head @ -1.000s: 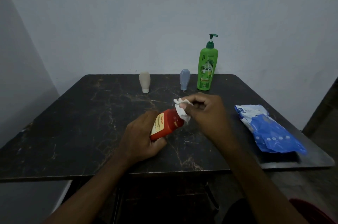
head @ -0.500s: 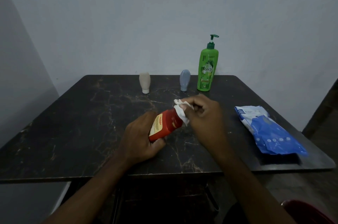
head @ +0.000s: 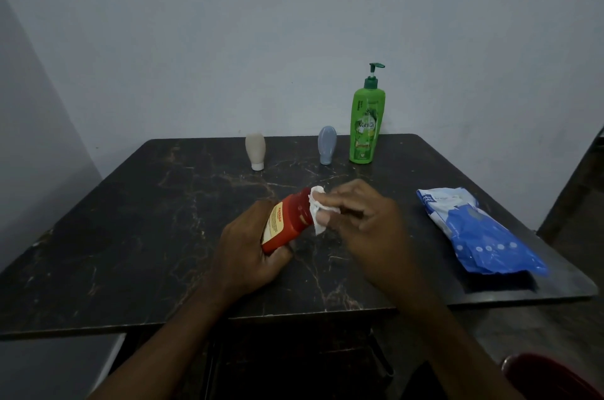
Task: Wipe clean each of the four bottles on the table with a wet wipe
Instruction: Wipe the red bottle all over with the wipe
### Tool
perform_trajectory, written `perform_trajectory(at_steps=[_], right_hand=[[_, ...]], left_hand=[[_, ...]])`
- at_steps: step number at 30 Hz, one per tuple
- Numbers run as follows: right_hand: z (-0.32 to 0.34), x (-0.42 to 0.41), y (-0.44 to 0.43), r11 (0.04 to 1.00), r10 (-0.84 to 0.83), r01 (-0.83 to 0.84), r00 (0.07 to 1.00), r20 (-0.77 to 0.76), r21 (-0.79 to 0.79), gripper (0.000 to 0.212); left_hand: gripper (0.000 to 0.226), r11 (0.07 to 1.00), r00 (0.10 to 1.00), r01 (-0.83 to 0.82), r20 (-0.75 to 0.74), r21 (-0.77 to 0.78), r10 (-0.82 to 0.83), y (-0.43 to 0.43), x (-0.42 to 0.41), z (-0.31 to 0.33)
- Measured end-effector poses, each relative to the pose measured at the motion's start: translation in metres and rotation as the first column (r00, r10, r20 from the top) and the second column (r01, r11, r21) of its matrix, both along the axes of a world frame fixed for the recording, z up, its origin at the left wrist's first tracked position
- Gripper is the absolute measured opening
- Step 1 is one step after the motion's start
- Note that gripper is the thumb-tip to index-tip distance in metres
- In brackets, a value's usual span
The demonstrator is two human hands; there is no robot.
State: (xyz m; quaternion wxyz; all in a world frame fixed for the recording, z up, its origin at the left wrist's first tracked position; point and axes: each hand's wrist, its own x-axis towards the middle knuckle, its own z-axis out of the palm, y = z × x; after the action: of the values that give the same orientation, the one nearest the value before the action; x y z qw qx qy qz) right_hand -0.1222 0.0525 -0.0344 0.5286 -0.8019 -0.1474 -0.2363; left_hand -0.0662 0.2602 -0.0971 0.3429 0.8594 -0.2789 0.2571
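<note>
Bottles: four. One green pump bottle point(head: 366, 128); one blue-grey bottle point(head: 327, 148) just left of it; one beige bottle point(head: 255, 150) further left of it; one red bottle point(head: 287, 223) nearer the camera than it, and to its left.

Wet wipe point(head: 317, 213): one, loose.

Wipe pack point(head: 477, 229): one, right of the green pump bottle and nearer the camera.

Table point(head: 130, 236): one.

Hands: two, one left hand point(head: 248, 249) and one right hand point(head: 366, 219).

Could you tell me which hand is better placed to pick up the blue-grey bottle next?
Probably the left hand: it only grips the red bottle and can swap it, while the right hand pinches the wet wipe needed for the blue-grey bottle.
</note>
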Motion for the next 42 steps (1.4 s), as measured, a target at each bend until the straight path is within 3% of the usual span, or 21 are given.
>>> perform_trajectory(at_steps=[5, 11, 16, 23, 28, 31, 37, 39, 42], right_hand=[[0.018, 0.02, -0.003, 0.999, -0.022, 0.022, 1.0, -0.002, -0.028, 0.012], [0.006, 0.003, 0.005, 0.976, -0.123, 0.139, 0.987, 0.102, -0.166, 0.015], [0.006, -0.009, 0.006, 0.971, -0.05, 0.089, 0.984, 0.173, -0.222, 0.006], [0.024, 0.014, 0.001, 0.978, -0.061, 0.071, 0.996, 0.057, -0.198, 0.006], [0.01, -0.002, 0.011, 0.958, -0.07, 0.123, 0.976, 0.204, -0.26, 0.004], [0.012, -0.002, 0.011, 0.949, -0.021, 0.086, 0.977, 0.211, -0.304, 0.001], [0.018, 0.022, 0.008, 0.965, -0.138, 0.148, 0.988, 0.062, -0.217, 0.008], [0.01, 0.028, 0.005, 0.973, -0.166, 0.165, 0.986, 0.009, -0.162, 0.006], [-0.009, 0.024, 0.004, 0.993, -0.113, 0.112, 0.993, -0.037, -0.031, 0.006]], left_hand=[[0.06, 0.999, 1.0, 0.02, 0.005, 0.051, -0.021, 0.0, 0.0, 0.0], [0.065, 1.0, 1.0, 0.005, 0.013, 0.009, -0.006, 0.0, 0.001, -0.001], [0.064, 1.0, 1.0, 0.007, 0.001, -0.014, -0.007, 0.001, 0.001, -0.001], [0.059, 0.998, 0.998, 0.046, 0.035, 0.04, -0.047, 0.001, -0.001, -0.001], [0.064, 0.998, 0.999, 0.031, 0.028, -0.046, -0.03, 0.001, 0.002, -0.003], [0.066, 0.999, 0.999, 0.023, 0.027, -0.033, -0.022, 0.002, 0.003, -0.004], [0.064, 0.999, 1.0, 0.029, -0.002, 0.032, -0.029, 0.001, 0.003, -0.002], [0.058, 0.999, 1.0, 0.011, -0.026, -0.045, -0.012, 0.001, 0.003, -0.001], [0.031, 0.966, 0.997, -0.042, -0.079, -0.257, 0.022, -0.003, 0.0, 0.003]])
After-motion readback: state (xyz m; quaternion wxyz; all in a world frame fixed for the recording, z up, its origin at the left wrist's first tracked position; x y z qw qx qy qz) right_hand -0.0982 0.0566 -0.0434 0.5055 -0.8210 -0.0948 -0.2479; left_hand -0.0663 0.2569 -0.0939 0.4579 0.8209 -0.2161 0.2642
